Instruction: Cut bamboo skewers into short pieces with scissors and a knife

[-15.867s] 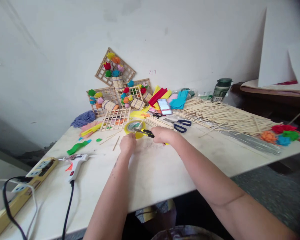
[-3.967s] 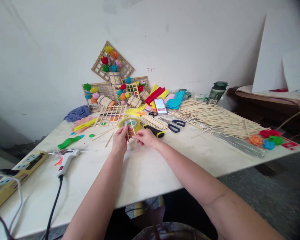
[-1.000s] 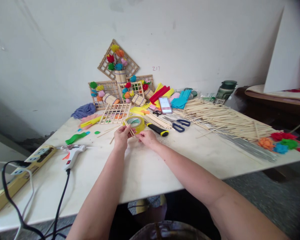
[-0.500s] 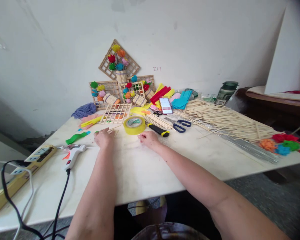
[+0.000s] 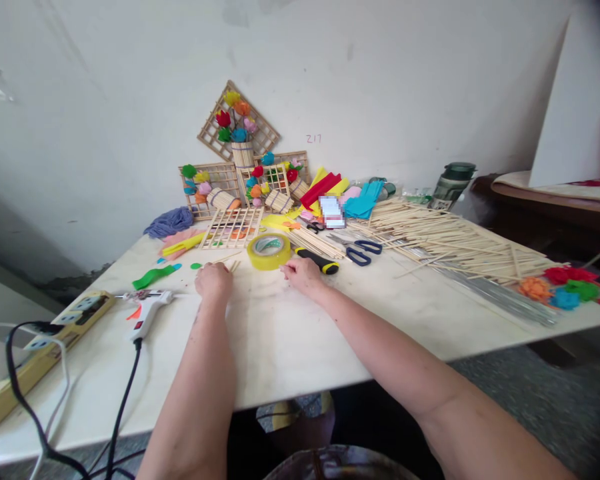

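Note:
My left hand [image 5: 214, 281] rests low on the table with its fingers drawn together. Short thin wooden sticks [image 5: 234, 265] lie right at its fingertips; whether they are in its grasp is hidden. A small green paper disc [image 5: 195, 266] is just beside it. Across a short gap, my right hand [image 5: 303, 276] is closed in a pinch, and anything between the fingertips is too small to name. Between and behind the hands sits a roll of clear yellowish tape [image 5: 269, 252]. The black-and-yellow handle of a cutter [image 5: 320, 261] lies behind my right hand.
A white glue gun [image 5: 151, 313] and a power strip [image 5: 55, 340] with cables lie left. Scissors [image 5: 363, 252], a stick pile [image 5: 460, 233] and metal wires [image 5: 500, 297] spread right. Stick lattices [image 5: 233, 228] with paper flowers [image 5: 240, 133] stand at the back.
My left hand has shifted slightly right and drawn its fingers in, uncovering the green disc. My right hand has moved a little to the right, still pinched.

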The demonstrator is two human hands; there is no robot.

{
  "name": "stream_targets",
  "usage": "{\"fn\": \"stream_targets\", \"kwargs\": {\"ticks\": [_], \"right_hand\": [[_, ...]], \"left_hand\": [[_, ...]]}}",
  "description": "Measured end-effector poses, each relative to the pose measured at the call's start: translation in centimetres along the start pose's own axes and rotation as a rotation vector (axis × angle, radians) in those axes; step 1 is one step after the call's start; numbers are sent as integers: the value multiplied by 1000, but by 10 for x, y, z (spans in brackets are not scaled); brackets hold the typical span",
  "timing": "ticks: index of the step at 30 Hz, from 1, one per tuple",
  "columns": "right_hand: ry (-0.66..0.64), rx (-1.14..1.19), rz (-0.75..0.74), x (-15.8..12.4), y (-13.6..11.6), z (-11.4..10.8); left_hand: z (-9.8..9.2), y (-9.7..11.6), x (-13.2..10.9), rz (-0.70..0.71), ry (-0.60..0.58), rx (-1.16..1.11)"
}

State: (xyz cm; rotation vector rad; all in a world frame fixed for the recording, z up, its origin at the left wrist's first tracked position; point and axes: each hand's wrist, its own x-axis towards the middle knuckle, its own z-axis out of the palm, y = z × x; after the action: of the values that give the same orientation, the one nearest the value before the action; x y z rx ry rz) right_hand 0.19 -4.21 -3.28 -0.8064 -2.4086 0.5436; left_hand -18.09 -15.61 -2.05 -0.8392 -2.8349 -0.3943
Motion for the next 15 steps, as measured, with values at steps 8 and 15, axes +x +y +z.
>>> {"fn": "stream_targets", "kwargs": {"ticks": [8, 15], "right_hand": [[124, -178, 1, 3, 7, -22], [250, -306, 185, 13, 26, -42]], "left_hand": [[-1, 7, 2, -11, 86, 186], [-8, 15, -2, -134, -143, 59]]}}
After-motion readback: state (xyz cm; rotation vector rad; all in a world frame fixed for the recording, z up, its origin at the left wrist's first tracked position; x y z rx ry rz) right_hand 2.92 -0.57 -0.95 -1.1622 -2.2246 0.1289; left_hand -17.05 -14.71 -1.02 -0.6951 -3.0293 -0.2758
